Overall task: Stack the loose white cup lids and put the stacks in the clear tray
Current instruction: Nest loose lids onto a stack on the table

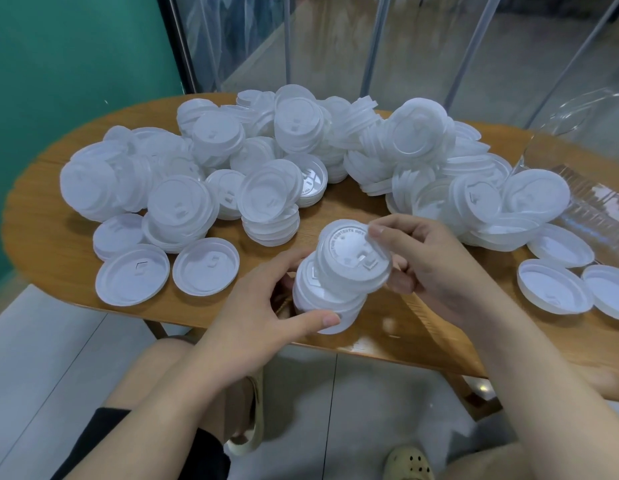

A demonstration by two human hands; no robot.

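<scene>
A short stack of white cup lids point(327, 296) is held above the table's near edge. My left hand point(263, 306) grips the stack from the left, thumb across its lower front. My right hand point(429, 268) pinches the topmost lid point(353, 261), which sits tilted on the stack. A big heap of loose white lids point(294, 150) covers the middle and far side of the table. The clear tray point(585, 188) lies at the right edge, partly out of view; I cannot tell what it holds.
The wooden oval table point(52, 216) has single lids lying flat at front left point(131, 275) and front right point(554, 289). A teal wall stands at left and glass panels behind. My knees and sandalled feet are below the table's near edge.
</scene>
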